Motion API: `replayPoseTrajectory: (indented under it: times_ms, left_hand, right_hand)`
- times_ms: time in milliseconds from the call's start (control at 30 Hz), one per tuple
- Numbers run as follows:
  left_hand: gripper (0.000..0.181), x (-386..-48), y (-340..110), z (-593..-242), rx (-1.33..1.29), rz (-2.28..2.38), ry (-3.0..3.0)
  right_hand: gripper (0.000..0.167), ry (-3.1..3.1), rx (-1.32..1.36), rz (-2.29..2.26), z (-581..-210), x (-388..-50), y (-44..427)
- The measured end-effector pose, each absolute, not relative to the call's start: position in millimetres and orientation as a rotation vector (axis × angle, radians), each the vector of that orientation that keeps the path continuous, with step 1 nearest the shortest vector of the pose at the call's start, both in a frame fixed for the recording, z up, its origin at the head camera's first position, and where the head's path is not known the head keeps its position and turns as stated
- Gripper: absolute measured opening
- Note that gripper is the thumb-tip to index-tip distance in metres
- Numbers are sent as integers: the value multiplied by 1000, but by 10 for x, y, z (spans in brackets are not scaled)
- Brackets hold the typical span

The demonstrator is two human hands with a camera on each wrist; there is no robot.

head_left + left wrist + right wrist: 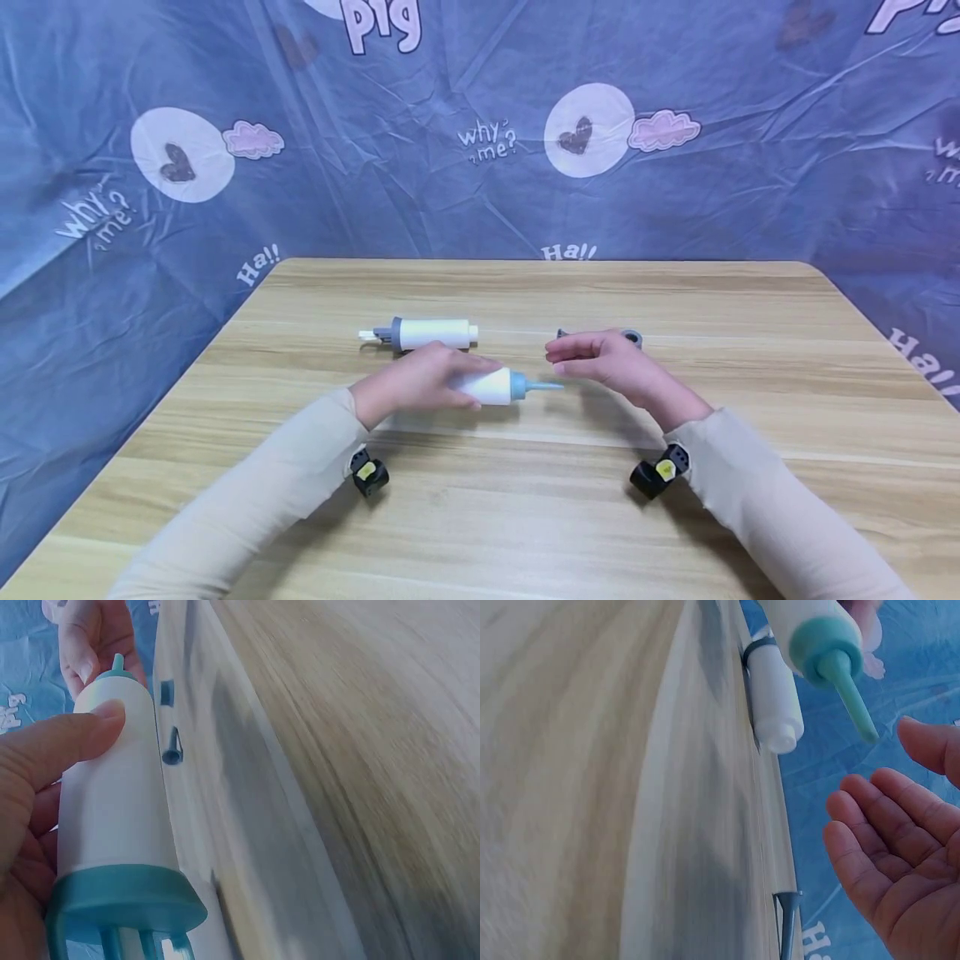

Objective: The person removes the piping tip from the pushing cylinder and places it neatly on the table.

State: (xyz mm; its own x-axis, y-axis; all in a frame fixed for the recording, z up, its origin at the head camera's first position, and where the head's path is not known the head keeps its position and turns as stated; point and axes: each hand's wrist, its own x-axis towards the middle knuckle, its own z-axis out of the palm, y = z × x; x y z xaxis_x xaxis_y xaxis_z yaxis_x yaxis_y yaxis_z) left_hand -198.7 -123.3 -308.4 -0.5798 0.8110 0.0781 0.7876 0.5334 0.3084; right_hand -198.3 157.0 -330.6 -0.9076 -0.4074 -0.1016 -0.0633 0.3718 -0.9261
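Bottle (486, 388), white and lying sideways in the air above the bench (495, 525), is gripped in the left hand (427, 379), whose thumb lies along its side while the fingers wrap round from the other. Its pale blue nozzle (542, 386) points toward the right hand (609, 364) (the wrist views tint it nearer to teal). At the opposite end, the left wrist view shows a teal collar (124, 900) with prongs running on from it.

The right hand is wide, its thumb apart from gently bent fingers and its palm turned toward the nozzle; the tip is close to the thumb, with a gap between them in the right wrist view.

Behind the left hand, a second white cylinder (435, 334) lies on the bench, with a grey collar and prongs at its left end and a narrow white neck at its right. Beyond the right hand, a grey part with a ring-shaped end (633, 337) is partly hidden.

Both forearms wear light sleeves (780, 500), and a small black camera (658, 472) sits at each wrist. Blue printed cloth (420, 200) hangs behind the bench.
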Motion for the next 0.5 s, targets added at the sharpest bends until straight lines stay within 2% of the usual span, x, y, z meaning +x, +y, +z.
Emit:
replayPoseTrajectory:
  times_ms: [500]
  left_hand:
    - [55, -1930, -1089, -3028, 1454, 512, 2647]
  right_hand:
    - [46, 2231, -504, -1586, -3296, -1847, 1415]
